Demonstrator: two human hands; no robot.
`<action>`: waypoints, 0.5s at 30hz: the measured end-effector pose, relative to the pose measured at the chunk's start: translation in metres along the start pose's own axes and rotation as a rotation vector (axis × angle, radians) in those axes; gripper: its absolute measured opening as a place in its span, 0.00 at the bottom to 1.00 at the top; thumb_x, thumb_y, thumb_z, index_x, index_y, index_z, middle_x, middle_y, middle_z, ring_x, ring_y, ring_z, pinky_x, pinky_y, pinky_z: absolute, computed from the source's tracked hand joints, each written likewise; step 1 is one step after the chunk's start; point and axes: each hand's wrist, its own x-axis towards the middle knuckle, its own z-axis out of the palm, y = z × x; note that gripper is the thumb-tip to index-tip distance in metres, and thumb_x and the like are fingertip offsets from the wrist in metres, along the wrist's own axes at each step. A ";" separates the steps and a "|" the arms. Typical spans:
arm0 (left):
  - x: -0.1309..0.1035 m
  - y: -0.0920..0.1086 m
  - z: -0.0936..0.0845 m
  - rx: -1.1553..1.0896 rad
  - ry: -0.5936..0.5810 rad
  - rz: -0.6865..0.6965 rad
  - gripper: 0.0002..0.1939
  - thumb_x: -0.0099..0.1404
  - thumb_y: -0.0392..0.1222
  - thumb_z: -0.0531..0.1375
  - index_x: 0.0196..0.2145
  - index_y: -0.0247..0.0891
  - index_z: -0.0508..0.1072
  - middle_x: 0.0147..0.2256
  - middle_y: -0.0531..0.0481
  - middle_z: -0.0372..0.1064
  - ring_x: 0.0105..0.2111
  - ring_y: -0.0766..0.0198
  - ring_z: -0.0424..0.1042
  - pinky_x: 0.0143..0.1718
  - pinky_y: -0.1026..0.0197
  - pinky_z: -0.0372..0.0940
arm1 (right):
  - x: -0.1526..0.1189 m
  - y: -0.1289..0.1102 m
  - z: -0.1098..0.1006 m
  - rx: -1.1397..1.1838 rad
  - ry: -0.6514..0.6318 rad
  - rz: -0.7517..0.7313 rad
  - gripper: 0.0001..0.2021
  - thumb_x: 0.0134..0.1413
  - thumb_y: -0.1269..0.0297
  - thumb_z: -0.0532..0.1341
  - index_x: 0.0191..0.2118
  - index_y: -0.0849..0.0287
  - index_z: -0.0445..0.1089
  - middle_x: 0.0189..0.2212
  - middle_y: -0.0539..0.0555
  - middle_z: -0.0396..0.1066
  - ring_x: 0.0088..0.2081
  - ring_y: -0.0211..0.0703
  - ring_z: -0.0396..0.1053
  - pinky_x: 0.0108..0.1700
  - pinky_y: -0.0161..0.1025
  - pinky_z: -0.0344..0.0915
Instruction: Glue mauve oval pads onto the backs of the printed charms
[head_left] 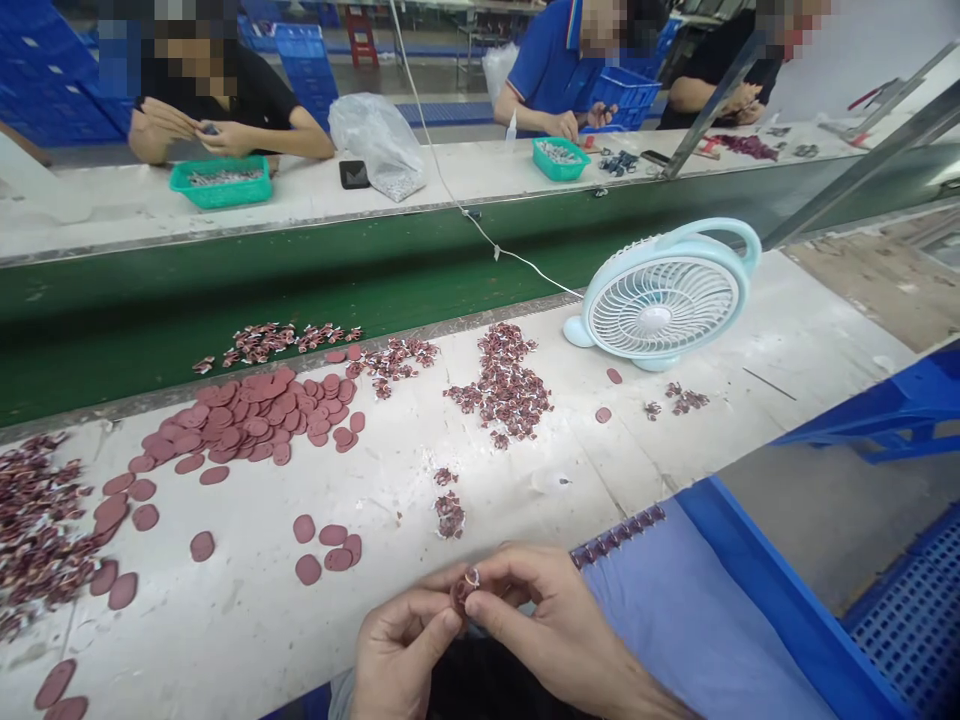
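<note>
Factory benches are filling the frame: a worn white worktable [247, 610] is running across the lower half, a green conveyor belt [225, 290] is crossing the middle, and a second white bench is lying beyond it at the top. At the bottom centre, the left hand [397, 650] and the right hand [551, 625] are meeting fingertip to fingertip, both pinching one small reddish-brown part [465, 585] with a pale metal bit on it, held just above the table's near edge. Both hands are curled, thumbs and forefingers pressing on the part.

Reddish oval discs [255, 415] are lying heaped at centre left, with a few more [330, 550] scattered just left of the hands. Small dark red and silver pieces [506, 385] are piling up at centre, and another mass [34, 530] is sitting at the left edge. A pale blue desk fan [660, 300] is standing at centre right, its white cable [465, 210] trailing up over the belt. A row of small parts [619, 535] is lining the edge of a bluish sheet [675, 620] at lower right.

Along the top, other people are working over green trays [221, 185], with a clear plastic bag [379, 140] between them.
</note>
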 end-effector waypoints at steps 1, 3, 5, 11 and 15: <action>0.000 0.000 0.001 -0.001 0.005 0.001 0.10 0.49 0.54 0.76 0.21 0.50 0.84 0.40 0.46 0.88 0.46 0.41 0.83 0.52 0.44 0.78 | -0.001 0.002 0.000 0.013 0.006 0.001 0.07 0.43 0.63 0.75 0.30 0.40 0.84 0.25 0.43 0.83 0.23 0.40 0.78 0.23 0.35 0.73; -0.002 0.001 0.002 -0.004 0.007 0.003 0.10 0.48 0.54 0.76 0.21 0.50 0.84 0.41 0.46 0.88 0.45 0.41 0.83 0.50 0.43 0.79 | -0.001 0.010 0.002 0.079 0.007 0.017 0.08 0.40 0.62 0.76 0.30 0.40 0.84 0.25 0.42 0.83 0.22 0.39 0.77 0.22 0.34 0.72; -0.003 0.003 0.005 -0.005 0.013 0.007 0.09 0.48 0.53 0.76 0.21 0.50 0.84 0.41 0.46 0.88 0.45 0.40 0.83 0.50 0.42 0.79 | -0.001 0.019 0.003 0.177 0.002 0.056 0.09 0.38 0.61 0.77 0.29 0.39 0.83 0.23 0.41 0.82 0.22 0.38 0.77 0.23 0.33 0.72; 0.000 -0.002 0.018 -0.001 0.095 0.049 0.10 0.47 0.54 0.77 0.21 0.50 0.84 0.40 0.47 0.88 0.44 0.43 0.84 0.47 0.49 0.81 | -0.002 0.029 0.002 0.344 -0.021 0.141 0.07 0.41 0.59 0.77 0.31 0.44 0.83 0.26 0.44 0.83 0.27 0.39 0.78 0.29 0.34 0.74; 0.001 -0.016 0.005 0.103 0.056 0.090 0.09 0.47 0.57 0.75 0.26 0.57 0.86 0.46 0.52 0.87 0.52 0.35 0.80 0.52 0.42 0.79 | -0.018 0.032 -0.013 0.480 -0.035 0.197 0.08 0.49 0.58 0.75 0.36 0.51 0.81 0.30 0.49 0.83 0.30 0.39 0.79 0.30 0.33 0.75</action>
